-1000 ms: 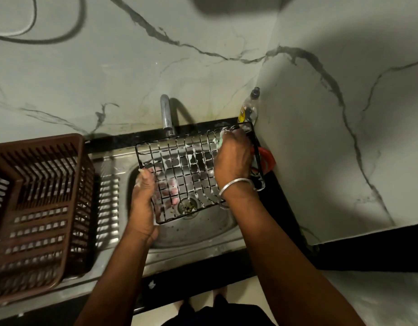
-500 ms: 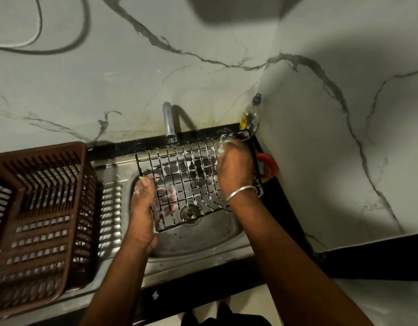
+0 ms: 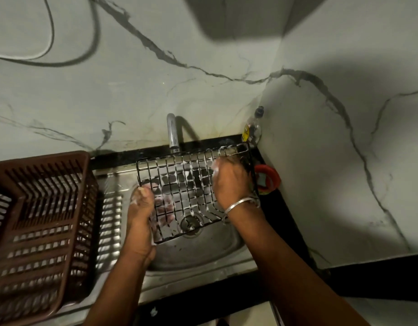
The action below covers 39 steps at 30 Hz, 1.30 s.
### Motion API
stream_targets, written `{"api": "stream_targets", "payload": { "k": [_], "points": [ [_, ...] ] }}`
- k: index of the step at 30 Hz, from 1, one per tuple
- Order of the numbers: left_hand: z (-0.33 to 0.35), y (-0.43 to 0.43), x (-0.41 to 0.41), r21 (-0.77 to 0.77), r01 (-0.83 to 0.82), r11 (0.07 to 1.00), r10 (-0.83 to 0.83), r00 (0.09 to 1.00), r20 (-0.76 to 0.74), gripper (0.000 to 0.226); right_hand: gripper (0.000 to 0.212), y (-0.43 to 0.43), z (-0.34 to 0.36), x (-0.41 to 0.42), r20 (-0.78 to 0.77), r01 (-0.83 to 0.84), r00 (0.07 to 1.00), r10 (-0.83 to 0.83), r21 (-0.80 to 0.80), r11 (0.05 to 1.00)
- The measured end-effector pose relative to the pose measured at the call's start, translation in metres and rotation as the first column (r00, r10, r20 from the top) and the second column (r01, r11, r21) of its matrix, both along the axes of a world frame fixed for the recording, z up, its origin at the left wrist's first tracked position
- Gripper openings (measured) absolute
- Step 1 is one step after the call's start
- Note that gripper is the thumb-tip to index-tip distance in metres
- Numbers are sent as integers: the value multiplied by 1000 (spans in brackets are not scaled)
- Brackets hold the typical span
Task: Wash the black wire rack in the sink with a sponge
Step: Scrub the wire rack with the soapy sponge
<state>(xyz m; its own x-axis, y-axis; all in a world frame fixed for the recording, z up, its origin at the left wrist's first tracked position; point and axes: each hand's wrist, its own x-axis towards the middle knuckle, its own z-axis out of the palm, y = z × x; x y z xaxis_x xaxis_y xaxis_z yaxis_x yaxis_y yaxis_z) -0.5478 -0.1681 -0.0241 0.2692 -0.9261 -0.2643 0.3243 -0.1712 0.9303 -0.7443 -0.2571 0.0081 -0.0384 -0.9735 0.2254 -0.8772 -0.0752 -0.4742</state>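
The black wire rack (image 3: 184, 182), streaked with white foam, is held tilted over the steel sink (image 3: 198, 250). My left hand (image 3: 142, 212) grips its left edge, thumb on top and fingers showing through the grid underneath. My right hand (image 3: 229, 182), a metal bangle on the wrist, is curled and pressed on the rack's upper right part. The sponge is almost wholly hidden under that hand; only a foamy bit shows at its top left.
A brown plastic dish basket (image 3: 38, 222) stands on the ribbed drainboard at the left. The chrome tap (image 3: 172, 132) rises behind the rack. A clear bottle (image 3: 252, 130) stands in the back corner, a red-rimmed object (image 3: 266, 180) beside the right wall.
My right hand has slid a little down and toward me along the rack's right part. The left hand keeps its grip. The view has shifted slightly.
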Motion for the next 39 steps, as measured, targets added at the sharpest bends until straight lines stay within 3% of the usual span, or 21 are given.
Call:
{"api": "stream_targets", "payload": {
  "k": [2, 5, 8, 11, 15, 17, 19, 21, 23, 26, 29, 32, 34, 36, 39],
  "points": [
    [0, 0, 0, -2, 4, 1000, -4, 1000, 2, 119, 21, 4, -1, 0, -5, -63, 998, 63, 93, 994],
    [4, 1, 2, -4, 16, 1000, -16, 999, -28, 118, 23, 5, 0, -3, -70, -36, 997, 43, 88, 995],
    [7, 0, -1, -5, 0, 1000, 0, 1000, 2, 106, 24, 7, 1, -2, -91, -151, 980, 175, 225, 963],
    [10, 0, -4, -1, 1, 1000, -1, 1000, -9, 98, 25, 5, 0, -9, -106, -118, 984, 141, 195, 974],
    [12, 0, -5, 12, 6, 1000, -7, 1000, 26, 108, 27, 10, 3, -7, -21, -256, 962, 274, 286, 923],
    [15, 1, -5, 8, 2, 1000, -2, 1000, 21, 110, 28, 9, 6, -13, -65, -194, 974, 217, 254, 948],
    [16, 1, -3, 5, -7, 1000, 7, 1000, 22, 103, 29, 12, 6, -12, -110, -258, 949, 297, 274, 926],
    [17, 0, -3, 10, 4, 1000, -4, 1000, 24, 100, 30, 21, 4, -3, -12, -386, 911, 413, 329, 862],
    [18, 1, -7, 21, 2, 1000, -2, 1000, 29, 106, 33, 23, 1, 2, 65, -398, 914, 400, 329, 856],
    [19, 1, -10, 30, -24, 999, 23, 999, 29, 112, 34, 26, 2, 14, 59, -407, 910, 411, 323, 854],
    [20, 2, -11, 14, 2, 1000, -3, 999, 49, 101, 30, 32, 1, 25, 150, -501, 865, 480, 342, 795],
    [22, 3, -12, 9, 9, 1000, -10, 999, 40, 99, 26, 32, 1, 31, 168, -478, 879, 447, 316, 820],
    [25, 3, -14, -7, 34, 999, -34, 998, 44, 90, 22, 34, 2, 40, 202, -523, 852, 482, 328, 787],
    [26, 3, -17, -6, 72, 997, -71, 995, 65, 83, 27, 38, 4, 49, 242, -554, 833, 498, 333, 763],
    [28, 4, -21, -4, 63, 998, -63, 996, 66, 62, 38, 40, 4, 59, 170, -526, 850, 498, 314, 790]
  ]
}}
